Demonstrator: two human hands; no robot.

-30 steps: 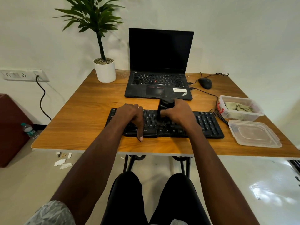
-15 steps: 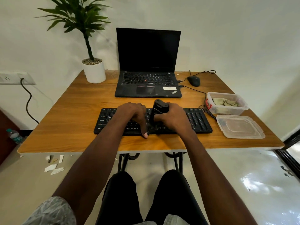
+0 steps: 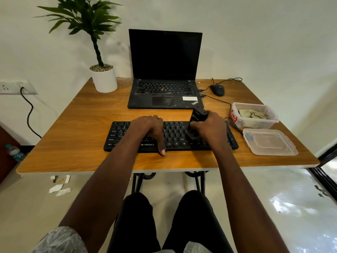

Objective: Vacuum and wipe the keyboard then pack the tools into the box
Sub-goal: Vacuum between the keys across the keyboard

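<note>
A black keyboard (image 3: 175,133) lies across the near middle of the wooden table (image 3: 76,147). My left hand (image 3: 149,128) rests flat on its left-centre keys, thumb over the front edge, holding it down. My right hand (image 3: 209,127) grips a small black handheld vacuum (image 3: 197,116), tilted, with its nozzle down on the keys right of centre. The clear plastic box (image 3: 235,108) with a greenish cloth (image 3: 253,114) inside stands at the right. Its lid (image 3: 269,141) lies in front of it.
An open black laptop (image 3: 164,70) stands behind the keyboard. A wired mouse (image 3: 218,89) sits at the back right, with cables running toward the box. A potted plant (image 3: 103,77) is at the back left. Paper scraps (image 3: 59,189) lie on the floor.
My right hand has slid the vacuum to the right along the keyboard. The left hand stays pressed on the keys. The camera view has shifted.
</note>
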